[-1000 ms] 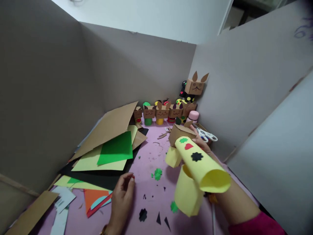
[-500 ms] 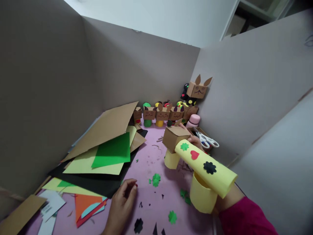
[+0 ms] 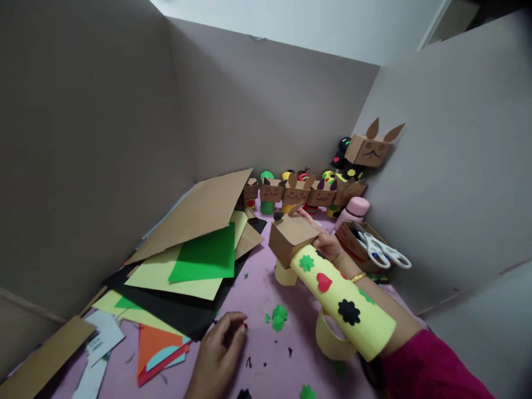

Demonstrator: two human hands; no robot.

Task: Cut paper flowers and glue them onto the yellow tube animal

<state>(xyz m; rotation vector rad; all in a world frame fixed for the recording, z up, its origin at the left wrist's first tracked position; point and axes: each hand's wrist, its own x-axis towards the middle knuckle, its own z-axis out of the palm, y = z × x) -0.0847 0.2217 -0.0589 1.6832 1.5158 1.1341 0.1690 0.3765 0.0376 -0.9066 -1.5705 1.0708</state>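
Note:
My right hand point(image 3: 328, 243) grips a paper animal point(image 3: 332, 288) from behind: a long yellow tube body with green, red and black cut-outs, yellow ring legs and a brown cardboard box head point(image 3: 288, 235). It hangs tilted above the pink tabletop point(image 3: 257, 277). My left hand point(image 3: 220, 354) rests on the table at the lower middle, fingers curled with nothing visible in them. A green paper flower point(image 3: 278, 317) lies just right of it.
Loose sheets of brown card point(image 3: 199, 213), green point(image 3: 205, 255), yellow, black and orange paper pile up at the left. A row of finished box-headed paper animals point(image 3: 297, 194) lines the back wall. White scissors point(image 3: 384, 252) sit in a small box at the right. Grey partitions enclose the desk.
My right hand carried the paper animal forward and lower, toward the row at the back. The left hand stayed put on the table. The view shifted left.

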